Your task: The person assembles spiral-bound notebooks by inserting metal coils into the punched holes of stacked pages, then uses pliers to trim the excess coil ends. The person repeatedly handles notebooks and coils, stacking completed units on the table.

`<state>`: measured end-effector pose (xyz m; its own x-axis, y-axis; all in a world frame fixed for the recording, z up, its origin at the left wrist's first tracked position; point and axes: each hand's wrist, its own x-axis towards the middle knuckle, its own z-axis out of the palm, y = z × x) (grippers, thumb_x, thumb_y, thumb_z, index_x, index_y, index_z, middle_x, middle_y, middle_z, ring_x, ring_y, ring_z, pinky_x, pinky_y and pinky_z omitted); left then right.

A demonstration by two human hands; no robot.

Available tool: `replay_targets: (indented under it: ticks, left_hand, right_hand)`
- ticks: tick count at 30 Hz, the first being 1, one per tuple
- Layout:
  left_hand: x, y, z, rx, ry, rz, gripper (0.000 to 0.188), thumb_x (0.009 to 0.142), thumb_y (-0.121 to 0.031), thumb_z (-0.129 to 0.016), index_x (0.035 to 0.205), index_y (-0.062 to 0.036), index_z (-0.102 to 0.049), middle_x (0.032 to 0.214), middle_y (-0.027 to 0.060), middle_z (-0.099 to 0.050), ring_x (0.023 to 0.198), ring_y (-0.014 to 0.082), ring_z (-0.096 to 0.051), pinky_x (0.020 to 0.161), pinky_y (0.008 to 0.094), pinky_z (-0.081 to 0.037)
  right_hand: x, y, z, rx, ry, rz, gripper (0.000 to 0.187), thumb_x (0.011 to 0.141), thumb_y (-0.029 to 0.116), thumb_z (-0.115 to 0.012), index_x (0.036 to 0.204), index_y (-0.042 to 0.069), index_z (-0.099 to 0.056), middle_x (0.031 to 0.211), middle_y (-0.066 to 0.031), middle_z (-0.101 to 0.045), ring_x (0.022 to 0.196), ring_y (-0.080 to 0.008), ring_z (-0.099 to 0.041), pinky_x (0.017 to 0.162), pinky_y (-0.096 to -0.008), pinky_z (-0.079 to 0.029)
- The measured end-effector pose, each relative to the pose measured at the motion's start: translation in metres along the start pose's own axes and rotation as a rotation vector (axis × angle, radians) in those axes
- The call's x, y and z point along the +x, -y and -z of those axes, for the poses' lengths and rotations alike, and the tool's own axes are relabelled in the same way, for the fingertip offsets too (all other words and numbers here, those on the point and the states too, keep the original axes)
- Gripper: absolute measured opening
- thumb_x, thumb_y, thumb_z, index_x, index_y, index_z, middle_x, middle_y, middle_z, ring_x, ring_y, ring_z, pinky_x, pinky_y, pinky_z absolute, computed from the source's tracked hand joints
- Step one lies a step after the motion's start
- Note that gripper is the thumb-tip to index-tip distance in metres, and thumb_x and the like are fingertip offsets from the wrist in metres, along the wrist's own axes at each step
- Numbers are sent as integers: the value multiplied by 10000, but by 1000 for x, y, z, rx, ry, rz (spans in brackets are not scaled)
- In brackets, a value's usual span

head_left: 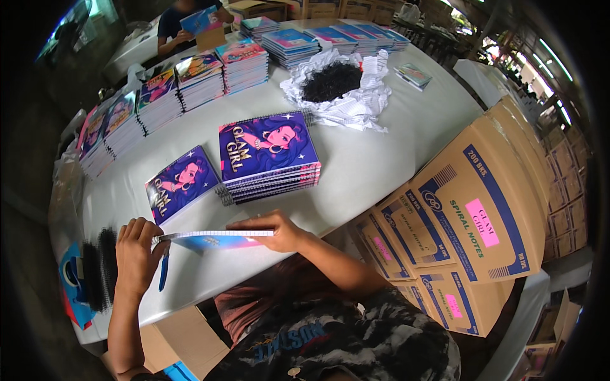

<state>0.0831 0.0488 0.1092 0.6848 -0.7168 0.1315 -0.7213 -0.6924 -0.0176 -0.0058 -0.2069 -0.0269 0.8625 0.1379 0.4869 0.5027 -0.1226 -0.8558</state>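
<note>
Between my hands a notebook (213,240) is tilted almost edge-on, its white page edges facing up and a blue and pink cover showing below. My left hand (138,244) pinches its left end, where the binding is. My right hand (272,228) is closed round its right end. Beneath my left hand lies a blue-handled tool (164,272), its head hidden. Just beyond, a purple spiral notebook (182,181) leans against a stack of matching notebooks (270,149). Black spiral coils (100,270) lie left of my left hand.
Stacks of colourful notebooks (157,98) line the table's far left, and blue ones (290,47) the back. Crumpled paper (368,105) holds a black tangle (332,81). Cardboard boxes (473,209) rise at the right. Across the table a person (181,28) handles a blue notebook (200,21).
</note>
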Motion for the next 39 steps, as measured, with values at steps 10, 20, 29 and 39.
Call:
replay_targets:
  ticks: [10, 20, 29, 39]
  left_hand:
    - [-17, 3, -64, 21, -510, -23, 775, 694, -434, -687, 1284, -38, -377, 1371, 273, -269, 1233, 436, -293, 1020, 524, -185]
    - [-30, 25, -147, -97, -963, 84, 931, 803, -695, -348, 1360, 44, -251, 1456, 256, -82, 1359, 379, -17, 1081, 450, -37]
    - [-32, 20, -193, -34, -1035, -79, 1008, 779, -744, -295, 1367, 71, -206, 1436, 260, -157, 1347, 360, -107, 1080, 446, -60]
    - [-56, -21, -165, -77, -617, -277, 1160, 670, -793, -418, 1363, 91, -131, 1308, 359, -233, 1229, 523, -216, 999, 633, -101]
  right_hand:
    - [-15, 5, -13, -87, -40, 110, 549, 674, -133, -535, 1187, 59, -563, 1163, -144, -582, 1043, -270, -585, 883, -320, -461]
    - [-14, 9, -46, -229, -73, 311, 366, 717, 25, -684, 1078, 12, -624, 1047, -136, -639, 872, -232, -649, 742, -316, -519]
    - [-11, 9, -45, -231, -97, 284, 319, 734, -43, -601, 1052, -32, -624, 993, -183, -647, 884, -282, -653, 773, -333, -518]
    - [-12, 9, -42, -237, -109, 319, 320, 717, -29, -647, 1036, -16, -638, 978, -172, -654, 873, -274, -655, 758, -338, -522]
